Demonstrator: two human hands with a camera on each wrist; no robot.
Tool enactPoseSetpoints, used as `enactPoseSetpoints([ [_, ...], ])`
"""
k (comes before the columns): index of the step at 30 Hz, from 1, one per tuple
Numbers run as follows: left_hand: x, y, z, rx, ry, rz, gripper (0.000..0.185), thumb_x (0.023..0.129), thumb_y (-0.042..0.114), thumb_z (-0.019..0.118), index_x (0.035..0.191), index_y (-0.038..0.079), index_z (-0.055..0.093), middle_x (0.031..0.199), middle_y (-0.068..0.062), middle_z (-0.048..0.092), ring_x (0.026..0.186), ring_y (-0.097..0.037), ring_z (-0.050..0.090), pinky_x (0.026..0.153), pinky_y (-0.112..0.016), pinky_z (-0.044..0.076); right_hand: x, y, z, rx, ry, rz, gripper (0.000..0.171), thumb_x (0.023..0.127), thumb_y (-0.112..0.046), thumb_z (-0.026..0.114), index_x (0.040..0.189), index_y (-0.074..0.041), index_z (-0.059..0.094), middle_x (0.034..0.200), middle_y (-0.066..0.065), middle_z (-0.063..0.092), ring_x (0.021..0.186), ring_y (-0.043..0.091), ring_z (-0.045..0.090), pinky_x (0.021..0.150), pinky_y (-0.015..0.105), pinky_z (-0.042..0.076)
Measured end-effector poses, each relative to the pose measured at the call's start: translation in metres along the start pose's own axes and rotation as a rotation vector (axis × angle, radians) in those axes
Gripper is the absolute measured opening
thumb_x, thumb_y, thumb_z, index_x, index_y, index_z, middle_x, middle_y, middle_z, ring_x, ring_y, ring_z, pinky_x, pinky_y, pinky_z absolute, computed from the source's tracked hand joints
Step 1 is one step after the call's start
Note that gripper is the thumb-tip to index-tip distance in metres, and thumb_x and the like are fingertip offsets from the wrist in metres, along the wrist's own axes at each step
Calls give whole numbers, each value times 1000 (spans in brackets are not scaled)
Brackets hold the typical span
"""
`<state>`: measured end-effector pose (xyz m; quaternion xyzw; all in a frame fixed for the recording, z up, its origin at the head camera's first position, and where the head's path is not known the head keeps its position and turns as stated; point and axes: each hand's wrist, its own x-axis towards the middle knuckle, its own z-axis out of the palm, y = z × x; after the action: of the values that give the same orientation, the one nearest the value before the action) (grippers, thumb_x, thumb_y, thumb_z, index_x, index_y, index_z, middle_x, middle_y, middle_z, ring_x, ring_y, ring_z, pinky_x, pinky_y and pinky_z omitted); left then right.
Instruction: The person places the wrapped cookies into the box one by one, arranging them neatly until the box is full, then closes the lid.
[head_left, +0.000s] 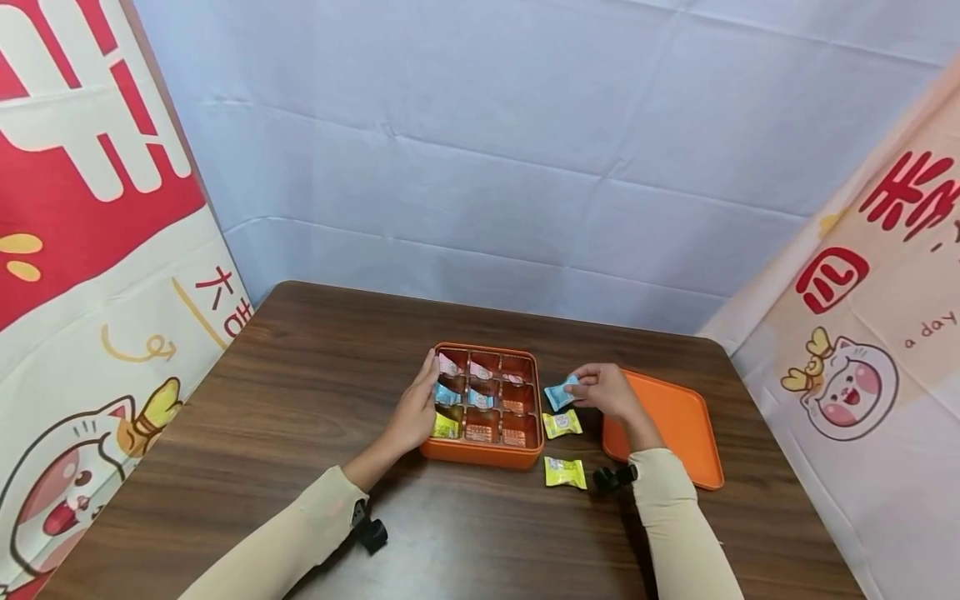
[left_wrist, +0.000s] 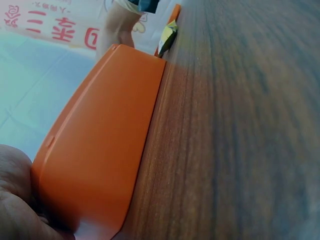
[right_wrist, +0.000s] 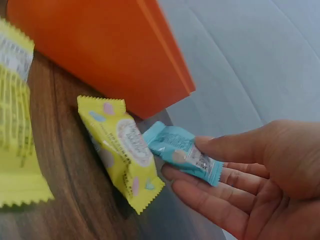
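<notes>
An orange box [head_left: 480, 454] with a grid of compartments stands on the table. Pink-wrapped candies [head_left: 480, 371] lie in its far row, blue-wrapped candies [head_left: 480, 399] in the middle row and a yellow-wrapped candy [head_left: 446, 427] in the near left compartment. Against the box's left wall rests my left hand [head_left: 415, 410], its fingers stretched along that side; its fingertips are partly hidden in the left wrist view. Just right of the box, my right hand [right_wrist: 250, 180] pinches a blue-wrapped candy [right_wrist: 182, 152] between thumb and fingers. Beside it lies a yellow-wrapped candy [right_wrist: 122, 152].
To the right of the box lies a flat orange lid [head_left: 675, 421], partly behind my right forearm. Another yellow-wrapped candy [head_left: 565, 472] is on the wooden table [head_left: 322, 367] near the box's front right corner. A pale cloth [head_left: 465, 167] hangs behind the table.
</notes>
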<state>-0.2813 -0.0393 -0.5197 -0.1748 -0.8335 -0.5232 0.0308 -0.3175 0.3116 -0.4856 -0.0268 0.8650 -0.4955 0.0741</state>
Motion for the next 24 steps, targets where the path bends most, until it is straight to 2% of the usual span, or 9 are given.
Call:
enactPoseSetpoints([
  [6,0,3,1,1,7,7,53,106,-6,34,157,-5,20,169,-8,4,153,-30,14,123,-46,18,-12,2,-7,183,13,111,35,98,-10,68,124,10,59,100,15,72,89,26,74,87,44,59],
  [10,0,4,0,7,13,10,53,106,-6,34,157,-6,20,169,-9,5,153,-32,16,122,-48,20,-22,0,-7,269,19,135,39,98,-12,68,128,11,56,101,12,71,89,20,72,91,44,57],
  [19,-1,5,-1,2,14,17,53,106,-6,34,157,-6,18,169,-10,4,153,-32,15,122,-48,20,-41,-27,-1,343,42,119,40,100,-16,68,128,9,57,115,14,61,94,19,70,93,40,56],
  [24,-1,4,-1,2,8,4,53,107,-4,33,158,-5,18,169,-8,4,153,-31,16,122,-48,20,-45,-39,8,376,47,137,36,99,-12,68,126,9,59,113,14,62,91,19,71,93,42,56],
])
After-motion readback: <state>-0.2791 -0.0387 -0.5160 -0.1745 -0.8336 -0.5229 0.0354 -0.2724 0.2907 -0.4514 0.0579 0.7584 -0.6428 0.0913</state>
